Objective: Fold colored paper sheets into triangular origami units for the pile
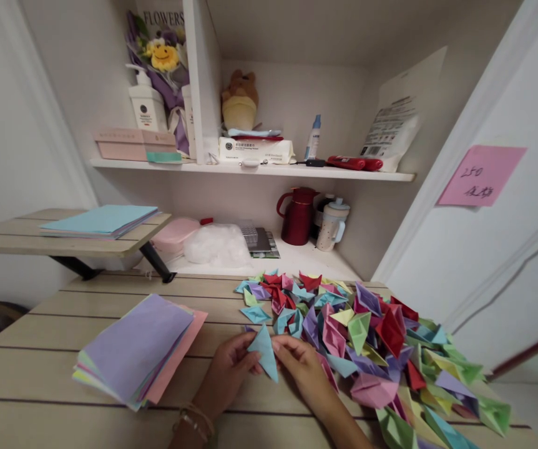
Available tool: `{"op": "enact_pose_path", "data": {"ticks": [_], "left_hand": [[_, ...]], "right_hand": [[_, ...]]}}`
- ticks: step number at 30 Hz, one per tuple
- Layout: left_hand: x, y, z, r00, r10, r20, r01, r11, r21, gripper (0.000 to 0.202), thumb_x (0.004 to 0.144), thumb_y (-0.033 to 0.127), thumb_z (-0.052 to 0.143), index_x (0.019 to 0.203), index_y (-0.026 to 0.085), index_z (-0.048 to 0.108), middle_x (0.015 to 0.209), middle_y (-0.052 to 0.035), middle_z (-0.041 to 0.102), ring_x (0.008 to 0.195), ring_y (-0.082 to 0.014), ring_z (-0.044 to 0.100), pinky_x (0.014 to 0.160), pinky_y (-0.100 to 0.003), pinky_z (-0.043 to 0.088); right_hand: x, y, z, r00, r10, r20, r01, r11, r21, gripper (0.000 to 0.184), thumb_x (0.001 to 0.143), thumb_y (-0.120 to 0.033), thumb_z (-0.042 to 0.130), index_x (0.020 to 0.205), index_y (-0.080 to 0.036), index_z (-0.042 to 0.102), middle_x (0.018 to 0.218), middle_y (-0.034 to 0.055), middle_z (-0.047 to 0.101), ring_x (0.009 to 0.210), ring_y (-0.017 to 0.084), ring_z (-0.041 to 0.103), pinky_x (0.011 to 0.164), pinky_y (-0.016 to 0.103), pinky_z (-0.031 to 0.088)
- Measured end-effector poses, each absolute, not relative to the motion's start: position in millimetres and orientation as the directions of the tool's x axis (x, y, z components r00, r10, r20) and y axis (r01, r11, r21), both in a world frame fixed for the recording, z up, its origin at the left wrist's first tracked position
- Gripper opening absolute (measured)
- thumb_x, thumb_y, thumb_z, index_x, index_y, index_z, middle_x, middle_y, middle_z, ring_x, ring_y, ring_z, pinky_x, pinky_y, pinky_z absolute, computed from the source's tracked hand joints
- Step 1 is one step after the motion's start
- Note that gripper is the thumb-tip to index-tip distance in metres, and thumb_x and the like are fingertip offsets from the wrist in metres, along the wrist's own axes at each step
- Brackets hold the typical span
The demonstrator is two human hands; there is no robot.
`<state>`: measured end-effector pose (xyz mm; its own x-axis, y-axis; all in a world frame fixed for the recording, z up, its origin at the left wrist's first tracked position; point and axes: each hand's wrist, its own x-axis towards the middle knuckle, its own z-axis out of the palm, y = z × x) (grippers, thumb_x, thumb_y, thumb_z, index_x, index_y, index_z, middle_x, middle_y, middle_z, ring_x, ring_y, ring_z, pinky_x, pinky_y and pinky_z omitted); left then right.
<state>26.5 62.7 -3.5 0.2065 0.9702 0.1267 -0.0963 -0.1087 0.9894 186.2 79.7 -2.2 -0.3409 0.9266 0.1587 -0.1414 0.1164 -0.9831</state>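
**Finding:** The light-blue folded paper triangle [265, 352] is held low over the pale slatted wooden table [39, 374], between both hands. The left hand [229, 368] pinches its left edge and the right hand [301, 365] pinches its right side, so both grips are closed on the paper.

**Risks, as judged:**
- An uneven pull could skew the crease or tear it.
- The heap of multicoloured folded paper pieces [372, 337] lies just beside the right forearm. A sweep of that arm could push pieces off the table's right edge.
- The stack of pastel paper sheets [138, 349] sits apart on the left and is of low concern.
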Motion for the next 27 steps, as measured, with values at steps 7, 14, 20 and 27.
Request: {"op": "enact_pose_path", "data": {"ticks": [7, 14, 20, 27], "left_hand": [[26.5, 61.1, 1.0, 0.22, 0.969, 0.114, -0.013, -0.114, 0.993, 0.022, 0.079, 0.027, 0.053, 0.09, 0.012, 0.065, 0.058, 0.0002, 0.057, 0.054, -0.0108, 0.051, 0.054, -0.021, 0.041], [25.1, 61.0, 1.4, 0.262, 0.959, 0.105, 0.002, -0.11, 0.994, 0.022, 0.078, 0.026, 0.053, 0.091, 0.012, 0.065, 0.06, -0.0005, 0.058, 0.054, -0.0106, 0.05, 0.055, -0.02, 0.041], [27.0, 61.8, -4.9, 0.226, 0.971, 0.076, -0.008, -0.076, 0.997, 0.023, 0.074, 0.03, 0.058, 0.088, 0.012, 0.064, 0.064, -0.0008, 0.058, 0.055, -0.0108, 0.049, 0.053, -0.02, 0.04], [27.3, 61.0, -4.8, 0.213, 0.975, 0.061, 0.018, -0.066, 0.998, 0.024, 0.075, 0.032, 0.057, 0.086, 0.012, 0.065, 0.061, 0.0007, 0.056, 0.049, -0.0097, 0.046, 0.048, -0.019, 0.037]], "right_hand": [[190.6, 80.6, -3.4, -0.367, 0.922, 0.123, -0.121, 0.084, -0.989, 0.032, 0.075, -0.045, 0.058, 0.081, -0.016, 0.071, 0.065, 0.0041, 0.065, 0.062, 0.015, 0.055, 0.06, 0.025, 0.044], [190.0, 80.5, -6.0, -0.306, 0.944, 0.124, -0.106, 0.096, -0.99, 0.03, 0.072, -0.043, 0.061, 0.08, -0.015, 0.072, 0.065, 0.0044, 0.066, 0.058, 0.014, 0.056, 0.056, 0.024, 0.045], [187.5, 78.4, -8.3, -0.258, 0.958, 0.124, -0.072, 0.109, -0.991, 0.028, 0.066, -0.041, 0.067, 0.073, -0.014, 0.071, 0.058, 0.003, 0.064, 0.052, 0.012, 0.053, 0.05, 0.021, 0.043], [185.8, 77.3, -5.4, -0.235, 0.963, 0.128, -0.028, 0.125, -0.992, 0.026, 0.067, -0.039, 0.065, 0.071, -0.014, 0.071, 0.055, 0.0021, 0.063, 0.05, 0.012, 0.053, 0.049, 0.021, 0.043]]}}
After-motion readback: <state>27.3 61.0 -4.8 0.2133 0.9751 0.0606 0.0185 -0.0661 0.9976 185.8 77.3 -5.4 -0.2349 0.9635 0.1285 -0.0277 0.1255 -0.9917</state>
